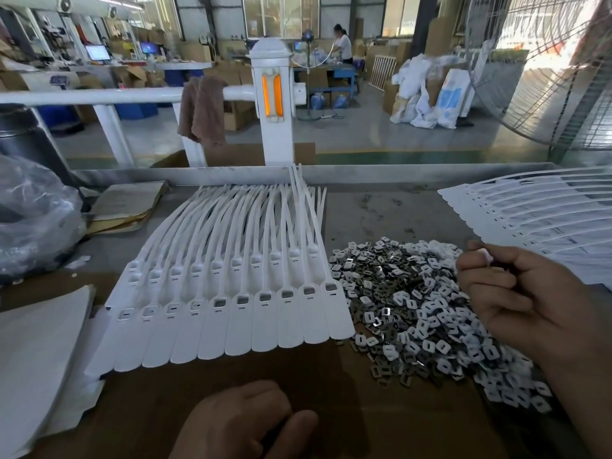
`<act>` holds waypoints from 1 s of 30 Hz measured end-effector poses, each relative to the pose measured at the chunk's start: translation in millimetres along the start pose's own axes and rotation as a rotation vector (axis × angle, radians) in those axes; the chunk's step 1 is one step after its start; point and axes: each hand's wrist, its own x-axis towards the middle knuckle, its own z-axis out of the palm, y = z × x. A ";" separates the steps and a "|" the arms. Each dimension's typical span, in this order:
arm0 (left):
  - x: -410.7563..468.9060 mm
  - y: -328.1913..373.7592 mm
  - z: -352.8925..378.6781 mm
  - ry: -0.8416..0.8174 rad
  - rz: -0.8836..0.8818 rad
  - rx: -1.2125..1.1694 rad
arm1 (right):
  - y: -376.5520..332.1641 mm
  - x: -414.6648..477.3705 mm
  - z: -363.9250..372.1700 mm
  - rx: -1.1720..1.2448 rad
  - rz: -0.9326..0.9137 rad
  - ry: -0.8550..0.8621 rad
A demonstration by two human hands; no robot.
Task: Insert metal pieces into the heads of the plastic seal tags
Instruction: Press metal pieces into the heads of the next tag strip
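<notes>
A joined row of white plastic seal tags (231,326) lies flat on the bench, heads toward me and thin tails fanning away. Some heads on the right show a dark metal piece in the square slot. A big heap of small metal pieces (414,313), many with white plastic frames, lies to the right of the tags. My right hand (506,293) hovers over the heap's right side, fingers curled, pinching a small white-framed piece at its fingertips. My left hand (241,425) rests at the bench's near edge, fingers loosely curled, holding nothing.
More white tag sheets (543,213) are stacked at the far right, and white sheets (39,359) at the near left. A clear plastic bag (33,220) and a worn booklet (129,207) lie at the left. A white rail post (275,104) stands behind the bench.
</notes>
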 end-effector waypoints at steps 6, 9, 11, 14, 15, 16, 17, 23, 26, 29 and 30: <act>16.4 43.6 -13.4 0.210 0.154 -0.022 | 31.9 4.9 44.4 0.247 -0.052 0.000; 39.9 73.1 -17.7 0.262 0.227 0.002 | 55.0 8.2 64.9 0.168 -0.120 0.080; 57.6 84.6 -18.5 0.265 0.233 -0.019 | 64.5 7.5 73.9 0.113 -0.108 0.084; 75.5 89.4 -14.0 0.299 0.198 -0.044 | 69.6 7.3 81.7 0.059 -0.066 0.028; 78.8 89.1 -11.9 0.310 0.180 -0.049 | 71.0 7.3 83.4 0.062 -0.065 0.018; 81.2 87.9 -10.1 0.309 0.156 -0.052 | 72.2 8.4 82.9 0.071 -0.064 0.019; 83.3 87.1 -8.3 0.308 0.140 -0.042 | 73.9 9.4 82.0 0.077 -0.064 0.025; 90.9 79.9 -3.2 0.288 0.123 -0.018 | 82.0 10.6 69.4 0.097 -0.062 0.020; 91.0 80.1 -6.2 0.288 0.126 -0.036 | 83.7 10.9 67.4 0.134 -0.079 -0.001; 87.0 74.6 -18.3 0.287 0.068 -0.138 | 84.4 15.1 67.1 0.164 -0.126 0.029; 84.4 69.5 -24.3 0.285 0.016 -0.189 | 83.4 17.3 65.2 0.173 -0.148 0.040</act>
